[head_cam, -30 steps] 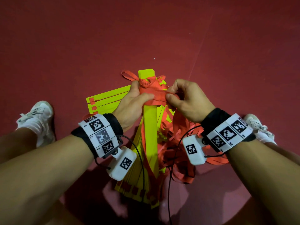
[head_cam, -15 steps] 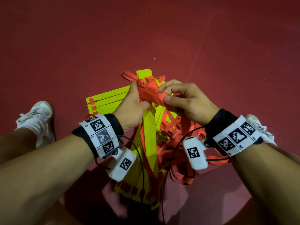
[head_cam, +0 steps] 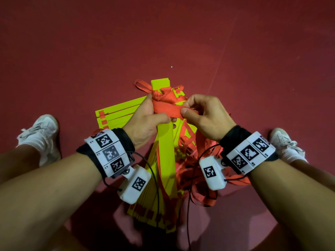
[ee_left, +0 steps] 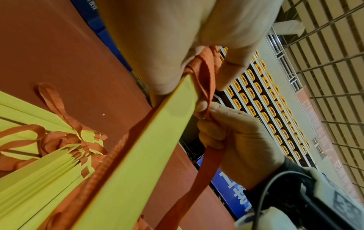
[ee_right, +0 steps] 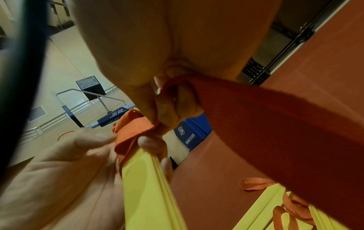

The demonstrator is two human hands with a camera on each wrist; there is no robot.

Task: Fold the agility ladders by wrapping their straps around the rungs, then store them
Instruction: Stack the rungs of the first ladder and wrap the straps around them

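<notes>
The left hand [head_cam: 145, 122] is wrapped around a bundle of yellow rungs [head_cam: 165, 153], fingers curled behind it and the thumb laid across the front, just under a band of orange strap [head_cam: 167, 109] that circles the bundle near its far end. The bundle is lifted off the dark red floor [head_cam: 253, 60] at that end and runs back toward the person between the two forearms. The right hand [head_cam: 206, 116] pinches the same strap between thumb and curled forefinger, right beside the left thumb, with the other fingers folded in; from the left wrist view the strap [ee_left: 204, 77] crosses the edge of the rungs [ee_left: 157, 140] and drops down past the right hand [ee_left: 236, 140]. In the right wrist view the strap [ee_right: 275, 124] leaves the pinching fingers [ee_right: 169, 109] as a broad band, and the left hand [ee_right: 78, 163] clasps the rungs [ee_right: 147, 186] just below the wrap.

More yellow rungs [head_cam: 117, 113] lie fanned on the floor to the left of the held bundle, and a loose tangle of orange strap [head_cam: 195, 171] lies under the right wrist. A white shoe [head_cam: 39, 134] stands on each side of the pile, the other [head_cam: 284, 142] at the right
</notes>
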